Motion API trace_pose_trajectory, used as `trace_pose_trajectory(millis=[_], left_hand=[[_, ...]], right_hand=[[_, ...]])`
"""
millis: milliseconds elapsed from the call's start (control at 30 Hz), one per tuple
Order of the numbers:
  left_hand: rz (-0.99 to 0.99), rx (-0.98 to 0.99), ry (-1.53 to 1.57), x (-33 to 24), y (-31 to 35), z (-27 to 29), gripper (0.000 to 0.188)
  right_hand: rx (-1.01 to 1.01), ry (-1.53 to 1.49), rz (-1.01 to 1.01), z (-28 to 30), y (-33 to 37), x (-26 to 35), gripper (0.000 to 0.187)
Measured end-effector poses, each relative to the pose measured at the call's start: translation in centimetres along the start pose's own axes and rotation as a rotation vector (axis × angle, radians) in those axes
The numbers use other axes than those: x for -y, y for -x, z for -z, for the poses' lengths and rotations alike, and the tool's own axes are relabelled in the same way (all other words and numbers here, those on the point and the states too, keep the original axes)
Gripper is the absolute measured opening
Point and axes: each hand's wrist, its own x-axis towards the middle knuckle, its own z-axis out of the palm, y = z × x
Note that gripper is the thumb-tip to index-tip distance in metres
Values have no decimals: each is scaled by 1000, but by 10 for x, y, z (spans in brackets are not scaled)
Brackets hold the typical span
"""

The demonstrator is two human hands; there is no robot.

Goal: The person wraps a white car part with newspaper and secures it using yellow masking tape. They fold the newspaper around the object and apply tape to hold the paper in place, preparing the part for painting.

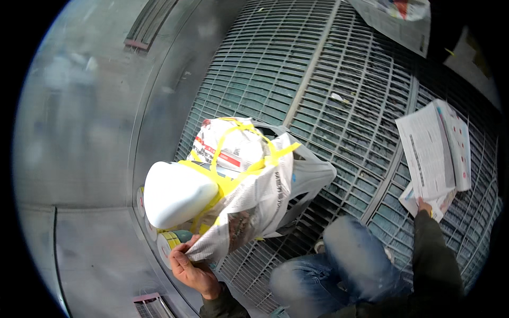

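Observation:
A glossy white rounded shell (179,195) sticks out of a wrapping of newspaper (260,199) and yellow masking tape (228,185). Under and behind the wrapping a light grey plastic part (314,175) shows; how it joins the shell is hidden. With fingers pinched, my left hand (193,269) holds the near lower corner of the wrapping newspaper, pulled out below the shell. Far off to the right, my right hand (424,206) grips the lower edge of some loose folded newspaper sheets (427,151) lying on the metal grating. Its fingers are partly covered by the paper.
Slatted metal grating (254,69) forms the floor. Rolls of tape (168,243) stand beside my left hand, against a grey metal wall (95,175). More paper (403,26) lies at the far right. My bent knees in jeans (355,249) are close by.

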Motion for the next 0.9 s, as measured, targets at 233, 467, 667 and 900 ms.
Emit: trace_pose_trajectory(millis=[233,467,667,900], left_hand=[[56,205,-205,-36,8,34,31],[-14,394,-436,-156,16,32,31],[41,898,-121,-335,93,-12,66],[-141,711,-424,-460,130,-11,43]], right_hand=[[-62,-291,-137,44,84,37,52],[62,-879,138,288,236,115,16],[278,-492,677,503,468,200,27],[921,-372,750,685,644,287,15]])
